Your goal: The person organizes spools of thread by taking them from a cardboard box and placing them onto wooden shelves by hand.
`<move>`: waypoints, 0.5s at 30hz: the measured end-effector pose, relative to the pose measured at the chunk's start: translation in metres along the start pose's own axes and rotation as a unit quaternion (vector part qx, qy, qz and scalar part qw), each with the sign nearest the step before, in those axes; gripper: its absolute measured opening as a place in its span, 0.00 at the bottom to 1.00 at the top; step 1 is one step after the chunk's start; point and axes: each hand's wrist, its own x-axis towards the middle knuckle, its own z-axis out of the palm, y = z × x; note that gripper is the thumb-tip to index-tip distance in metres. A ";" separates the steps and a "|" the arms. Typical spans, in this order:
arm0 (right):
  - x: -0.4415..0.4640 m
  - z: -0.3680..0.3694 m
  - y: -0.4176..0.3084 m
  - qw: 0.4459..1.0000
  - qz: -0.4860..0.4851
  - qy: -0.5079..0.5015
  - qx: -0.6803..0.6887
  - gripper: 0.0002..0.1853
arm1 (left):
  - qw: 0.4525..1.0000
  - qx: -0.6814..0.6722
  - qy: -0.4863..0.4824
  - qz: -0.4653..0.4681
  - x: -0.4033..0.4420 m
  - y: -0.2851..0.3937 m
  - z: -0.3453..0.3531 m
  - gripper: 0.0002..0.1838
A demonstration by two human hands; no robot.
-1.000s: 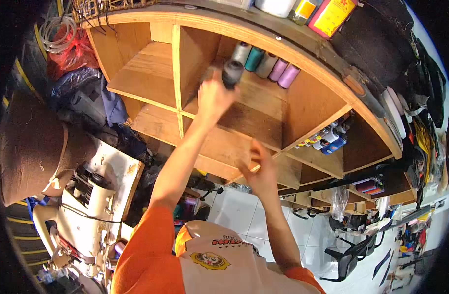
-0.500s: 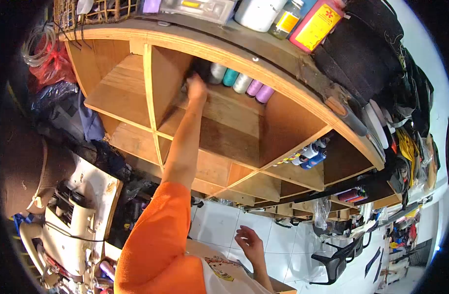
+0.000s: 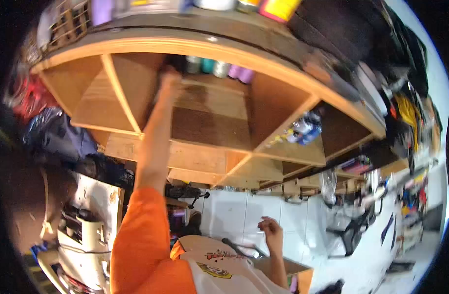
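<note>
My left hand (image 3: 169, 78) reaches deep into a middle compartment of a wooden shelf (image 3: 214, 117), the arm stretched out in an orange sleeve. Blur and shadow hide its fingers, so their grip cannot be made out. A dark shape (image 3: 175, 62), possibly a black spool, lies just beyond them. Beside it, along the back, stand a grey thread spool (image 3: 192, 64), a teal one (image 3: 207, 65), a whitish one (image 3: 221, 69) and purple ones (image 3: 245, 75). Low on the right, my right hand (image 3: 271, 228) hangs in the air, fingers loosely bent and apart, holding nothing.
Bottles and a basket (image 3: 68, 24) stand on the shelf top. More spools (image 3: 307, 130) sit in a compartment to the right. A beige sewing machine (image 3: 85, 240) is at lower left, plastic bags (image 3: 31, 100) above it. A black chair (image 3: 352, 235) stands on the white-tiled floor.
The whole view has shifted, with the shelf's spools now further left and higher. My left hand stays at the back of the same compartment. My right hand appears further right and slightly higher.
</note>
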 end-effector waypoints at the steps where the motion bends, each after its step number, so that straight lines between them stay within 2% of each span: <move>1: -0.004 -0.012 0.021 0.999 -0.011 0.038 0.034 0.10 | 0.999 -0.035 -0.026 0.022 -0.009 0.001 -0.019 0.10; 2: -0.009 -0.031 0.041 0.998 -0.007 0.059 -0.018 0.11 | 0.996 -0.049 -0.028 0.063 -0.022 0.005 -0.035 0.11; 3: -0.018 -0.043 0.043 0.995 -0.016 0.096 0.010 0.11 | 0.988 0.059 -0.004 0.144 -0.049 0.048 -0.073 0.12; 4: -0.027 -0.060 0.063 0.990 0.008 0.141 0.028 0.10 | 0.986 0.028 0.024 0.163 -0.083 0.088 -0.099 0.14; 5: -0.040 -0.071 0.051 0.973 0.080 0.214 0.013 0.11 | 0.988 -0.010 -0.037 0.148 -0.105 0.091 -0.107 0.15; 6: -0.054 -0.084 0.047 0.962 0.027 0.270 0.011 0.13 | 0.991 -0.056 -0.101 0.073 -0.145 0.126 -0.131 0.13; 7: -0.075 -0.105 0.061 0.952 0.039 0.303 -0.020 0.13 | 0.982 -0.069 -0.166 0.061 -0.168 0.122 -0.128 0.14; 8: -0.096 -0.118 0.052 0.928 0.122 0.352 -0.013 0.13 | 0.968 -0.081 -0.233 0.043 -0.202 0.133 -0.133 0.14; 9: -0.119 -0.129 0.055 0.910 0.073 0.409 -0.008 0.12 | 0.952 -0.085 -0.295 0.022 -0.232 0.142 -0.139 0.14; 11: -0.165 -0.153 0.093 0.871 0.113 0.471 0.086 0.13 | 0.838 -0.222 -0.490 -0.091 -0.287 0.135 -0.121 0.16; 13: -0.207 -0.159 0.130 0.852 0.154 0.491 0.094 0.13 | 0.714 -0.236 -0.659 0.003 -0.352 0.144 -0.118 0.21; 14: -0.225 -0.157 0.151 0.846 0.179 0.492 0.095 0.13 | 0.677 -0.171 -0.713 0.063 -0.383 0.159 -0.121 0.22; 15: -0.243 -0.156 0.183 0.852 0.244 0.463 -0.010 0.15 | 0.636 -0.107 -0.754 0.122 -0.411 0.173 -0.124 0.23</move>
